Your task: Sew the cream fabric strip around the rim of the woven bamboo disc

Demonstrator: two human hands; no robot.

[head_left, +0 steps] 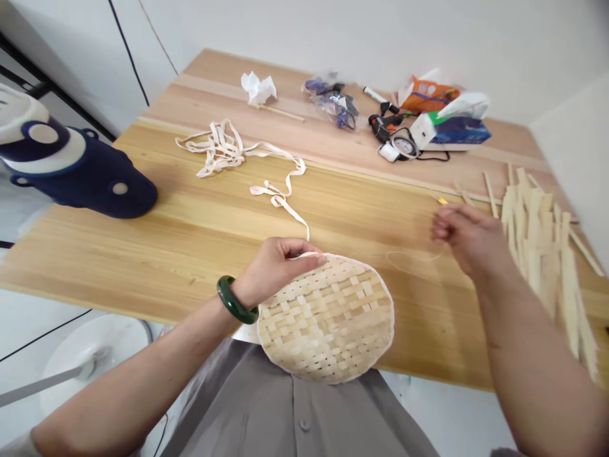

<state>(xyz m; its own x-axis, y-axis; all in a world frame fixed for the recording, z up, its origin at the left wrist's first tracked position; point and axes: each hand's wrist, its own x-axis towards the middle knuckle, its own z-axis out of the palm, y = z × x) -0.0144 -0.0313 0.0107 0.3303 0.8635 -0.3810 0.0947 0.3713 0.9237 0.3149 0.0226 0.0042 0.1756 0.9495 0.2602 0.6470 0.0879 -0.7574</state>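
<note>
Navy, thick-bodied object (114, 181) farthest left of the grip, upright or lying not clear to me; soft or hard, cannot tell. Next, beyond the grip and to its left, I log a loose heap of white tape (221, 152): limp, very light, prone to twist. One length runs from it toward the left fingers.

Left hand (280, 266), green bangle (236, 301) at the wrist: thumb on the near face, fingers behind, pinched on the upper rim of the woven disc (328, 324). The disc lies below and to the right of this grip, its lower part in front of the grey shirt (304, 412). I judge it light, springy across the weave, fairly stiff as a sheet; dry strips should not slip much, but a hard squeeze could crease them or open gaps. Best hold, in my reading: the bound edge, flat pinch, pale trim (392, 311) caught with the weave.

Right of the disc, a faint thread (413, 273) loops over the table (190, 235); it would snag easily. Beyond it, the right hand (464, 238), raised, fingertips drawn together; whether they hold anything, I cannot tell. Rightmost, pale flat strips (533, 222), thin, likely to split if bent sharply.
</note>
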